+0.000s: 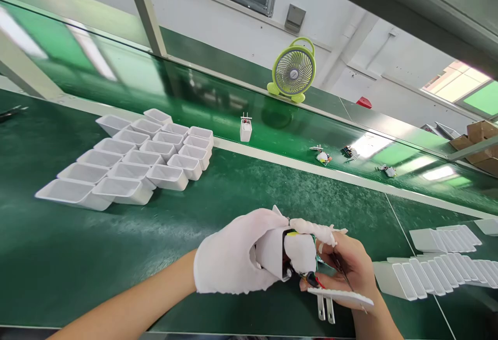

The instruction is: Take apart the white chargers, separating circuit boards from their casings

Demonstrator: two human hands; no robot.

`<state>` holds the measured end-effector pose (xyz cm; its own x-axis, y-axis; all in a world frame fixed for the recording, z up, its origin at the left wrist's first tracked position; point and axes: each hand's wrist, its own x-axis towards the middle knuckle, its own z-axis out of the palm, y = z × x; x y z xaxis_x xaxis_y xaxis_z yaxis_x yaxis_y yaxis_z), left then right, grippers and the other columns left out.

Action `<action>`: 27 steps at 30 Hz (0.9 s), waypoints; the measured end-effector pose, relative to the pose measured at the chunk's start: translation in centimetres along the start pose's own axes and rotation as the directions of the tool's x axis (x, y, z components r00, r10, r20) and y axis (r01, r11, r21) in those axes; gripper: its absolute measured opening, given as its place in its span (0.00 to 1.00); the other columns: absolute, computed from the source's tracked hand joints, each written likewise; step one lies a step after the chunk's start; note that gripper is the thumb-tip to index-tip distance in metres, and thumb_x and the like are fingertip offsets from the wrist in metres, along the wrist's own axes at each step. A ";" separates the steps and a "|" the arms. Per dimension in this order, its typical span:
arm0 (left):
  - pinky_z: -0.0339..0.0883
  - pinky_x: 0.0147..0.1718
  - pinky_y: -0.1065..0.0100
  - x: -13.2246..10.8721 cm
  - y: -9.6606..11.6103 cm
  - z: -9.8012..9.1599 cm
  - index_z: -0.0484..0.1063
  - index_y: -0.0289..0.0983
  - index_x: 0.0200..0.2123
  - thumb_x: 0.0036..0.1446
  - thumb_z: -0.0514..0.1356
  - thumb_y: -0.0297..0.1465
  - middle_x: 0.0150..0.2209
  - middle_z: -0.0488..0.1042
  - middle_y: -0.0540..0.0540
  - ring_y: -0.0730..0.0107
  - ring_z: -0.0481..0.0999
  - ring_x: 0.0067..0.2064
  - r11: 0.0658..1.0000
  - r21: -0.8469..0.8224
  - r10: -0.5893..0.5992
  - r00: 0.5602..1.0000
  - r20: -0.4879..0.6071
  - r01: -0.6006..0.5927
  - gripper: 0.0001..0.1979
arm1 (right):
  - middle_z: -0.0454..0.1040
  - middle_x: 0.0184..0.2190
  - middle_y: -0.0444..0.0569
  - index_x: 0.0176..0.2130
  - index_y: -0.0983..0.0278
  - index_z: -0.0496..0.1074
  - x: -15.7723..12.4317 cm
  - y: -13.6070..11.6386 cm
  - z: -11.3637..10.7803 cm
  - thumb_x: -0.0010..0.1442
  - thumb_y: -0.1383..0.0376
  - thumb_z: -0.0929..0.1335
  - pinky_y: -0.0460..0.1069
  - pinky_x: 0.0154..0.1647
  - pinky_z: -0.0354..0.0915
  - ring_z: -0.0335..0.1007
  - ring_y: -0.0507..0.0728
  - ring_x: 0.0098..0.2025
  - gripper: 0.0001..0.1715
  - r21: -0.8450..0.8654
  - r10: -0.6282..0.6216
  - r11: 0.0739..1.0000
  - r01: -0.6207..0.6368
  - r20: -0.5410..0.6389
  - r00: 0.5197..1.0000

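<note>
My left hand, in a white glove, is wrapped round a white plastic housing whose open end faces right. My right hand has a white cover on one finger and grips a circuit board by its edge. A component coated in white sits at the mouth of the housing, partly inside it. Below hangs a white plug cover with two metal prongs, joined by wires in red and black. A thin dark shape lies along my right fingers; I cannot tell what it is.
Several open white housings stand in rows at the left; more white housings lie nested at the right. On the green conveyor belt are a housing with prongs and loose circuit assemblies. Behind stands a green fan.
</note>
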<state>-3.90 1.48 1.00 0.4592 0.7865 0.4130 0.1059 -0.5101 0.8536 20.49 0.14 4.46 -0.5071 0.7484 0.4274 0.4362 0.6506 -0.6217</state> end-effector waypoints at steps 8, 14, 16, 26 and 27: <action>0.76 0.51 0.64 -0.3 -0.1 0.0 0.69 0.39 0.54 0.47 0.70 0.28 0.50 0.79 0.44 0.62 0.82 0.48 1.000 0.015 0.000 1.000 0.003 0.000 0.29 | 0.52 0.23 0.34 0.37 0.57 0.65 0.1 -0.1 0.0 0.55 0.64 0.76 0.46 0.19 0.45 0.43 0.48 0.21 0.17 0.007 -0.019 1.000 0.019 0.012 1.000; 0.76 0.51 0.64 -0.2 0.0 0.0 0.69 0.39 0.54 0.47 0.71 0.28 0.50 0.79 0.43 0.62 0.82 0.47 1.000 0.001 0.002 1.000 0.000 -0.002 0.30 | 0.52 0.23 0.35 0.33 0.58 0.62 0.1 -0.3 0.0 0.55 0.65 0.76 0.47 0.19 0.46 0.43 0.49 0.21 0.18 0.010 -0.004 1.000 0.004 -0.001 1.000; 0.77 0.49 0.63 -0.3 0.1 0.0 0.68 0.40 0.54 0.47 0.71 0.28 0.50 0.79 0.43 0.60 0.82 0.47 1.000 0.000 -0.002 1.000 -0.002 0.002 0.31 | 0.52 0.23 0.35 0.36 0.57 0.65 -0.1 -0.3 0.1 0.57 0.65 0.75 0.47 0.20 0.46 0.44 0.49 0.21 0.16 -0.007 -0.013 1.000 0.013 0.004 1.000; 0.79 0.43 0.63 -0.5 0.0 0.0 0.68 0.43 0.55 0.46 0.71 0.31 0.47 0.81 0.46 0.60 0.83 0.43 0.996 -0.047 -0.073 0.997 0.017 0.074 0.31 | 0.51 0.22 0.36 0.33 0.57 0.61 0.4 -0.9 -0.1 0.62 0.50 0.74 0.49 0.21 0.47 0.44 0.50 0.22 0.22 -0.132 -0.033 0.991 0.034 0.008 0.999; 0.79 0.45 0.61 -0.5 0.0 0.0 0.68 0.43 0.56 0.46 0.71 0.31 0.48 0.81 0.45 0.58 0.83 0.45 0.997 -0.052 -0.059 0.998 0.016 0.059 0.32 | 0.51 0.22 0.36 0.32 0.58 0.59 0.6 -1.1 -0.1 0.63 0.48 0.72 0.48 0.21 0.48 0.46 0.50 0.22 0.24 -0.144 -0.038 0.989 0.038 0.007 0.999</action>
<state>-4.15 1.09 0.80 0.4660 0.8095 0.3572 0.0871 -0.4437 0.8919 19.78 -0.11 5.43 -0.5284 0.7225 0.4458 0.5193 0.6905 -0.5035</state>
